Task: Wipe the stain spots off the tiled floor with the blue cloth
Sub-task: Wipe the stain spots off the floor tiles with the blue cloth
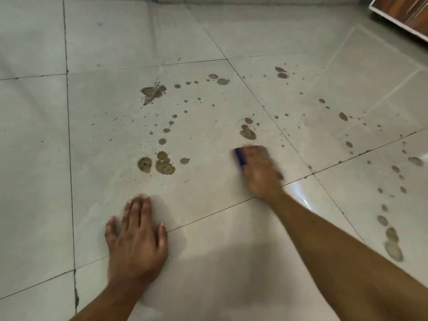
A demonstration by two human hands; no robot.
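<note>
Brown stain spots speckle the pale tiled floor [208, 228]. A big cluster [159, 164] lies left of centre, a splash [151, 92] sits farther back, and a blot [247, 133] lies just beyond my right hand. My right hand [260, 171] presses the blue cloth [239, 158] to the floor; it is blurred, and only the cloth's left edge shows past the fingers. My left hand [136, 237] lies flat on the tile with fingers spread, holding nothing.
A trail of stains [391, 235] runs down the right side, and more dots [281, 72] lie at the back right. A wooden furniture piece with a white edge [403, 12] stands in the top right corner. Dark grout lines cross the floor.
</note>
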